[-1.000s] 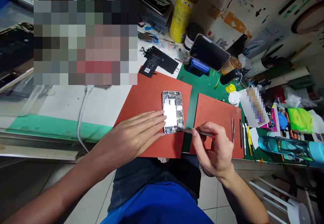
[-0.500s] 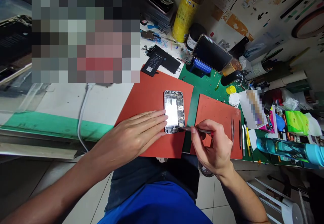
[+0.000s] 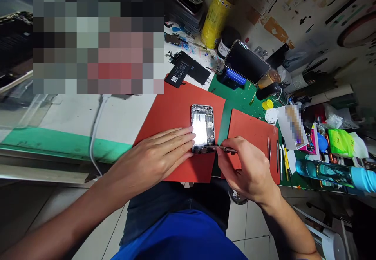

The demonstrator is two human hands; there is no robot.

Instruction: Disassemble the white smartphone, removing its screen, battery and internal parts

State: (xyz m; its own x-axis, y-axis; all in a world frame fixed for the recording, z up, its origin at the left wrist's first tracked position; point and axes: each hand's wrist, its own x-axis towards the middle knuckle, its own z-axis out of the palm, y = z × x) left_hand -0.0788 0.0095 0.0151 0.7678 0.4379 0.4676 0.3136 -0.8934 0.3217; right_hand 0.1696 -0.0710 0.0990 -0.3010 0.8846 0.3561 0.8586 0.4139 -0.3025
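Observation:
An opened smartphone (image 3: 210, 129) lies on a red mat (image 3: 179, 105), its circuit board and bright, shiny inner plate facing up. My left hand (image 3: 157, 156) is open and flat, with fingers stretched out and fingertips against the phone's left edge. From the right, my right hand (image 3: 252, 170) grips a thin screwdriver (image 3: 227, 149) between thumb and fingers. The screwdriver lies nearly level, its tip at the lower right part of the phone; what the tip touches is too small to tell. Behind the phone lie a black battery (image 3: 178, 74) and a dark flat phone part (image 3: 197, 71).
A second red mat (image 3: 249, 125) holds tweezers (image 3: 268, 150), with pens and slim tools beside it. A phone on a stand (image 3: 246, 61), a yellow spray can (image 3: 216, 19) and a blue bottle (image 3: 329, 172) stand or lie around. A white cable (image 3: 95, 130) runs along the left.
My right hand has turned and shifted slightly, and its fingers sit differently on the screwdriver, which lies flatter. My left hand and the phone keep their places relative to each other.

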